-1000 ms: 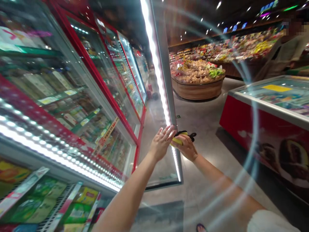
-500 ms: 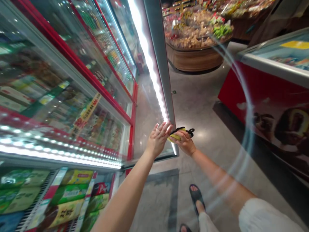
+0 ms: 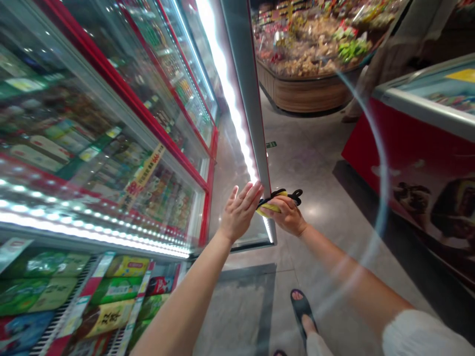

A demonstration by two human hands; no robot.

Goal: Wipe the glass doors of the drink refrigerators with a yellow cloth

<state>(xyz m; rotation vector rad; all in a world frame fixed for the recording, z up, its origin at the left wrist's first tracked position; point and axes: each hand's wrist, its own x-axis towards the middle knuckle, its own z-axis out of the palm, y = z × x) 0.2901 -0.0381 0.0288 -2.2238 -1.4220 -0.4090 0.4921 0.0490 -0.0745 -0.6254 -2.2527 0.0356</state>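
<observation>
An opened glass freezer door [image 3: 247, 89] stands out from the cabinet, with a bright light strip [image 3: 232, 101] along its inner edge. My left hand [image 3: 237, 215] lies against the inner side of this edge, fingers stretched out and close together, gripping nothing. On the outer side, my right hand [image 3: 289, 216] is wrapped round a yellow cloth [image 3: 269, 207] with black trim and a black loop [image 3: 297, 196]. The cloth presses against the door edge near its lower corner. Part of it is hidden by my right fingers.
Packaged frozen goods [image 3: 115, 289] fill the freezer shelves on the left. A red chest freezer [image 3: 419, 163] stands at the right. Behind are a wooden produce stand [image 3: 308, 94] and a person's legs [image 3: 397, 64]. My sandalled foot [image 3: 302, 306] is on the grey floor.
The view has shifted slightly. My hands stay at the same door edge, the left fingers now closer together. The person's legs near the produce stand show more fully.
</observation>
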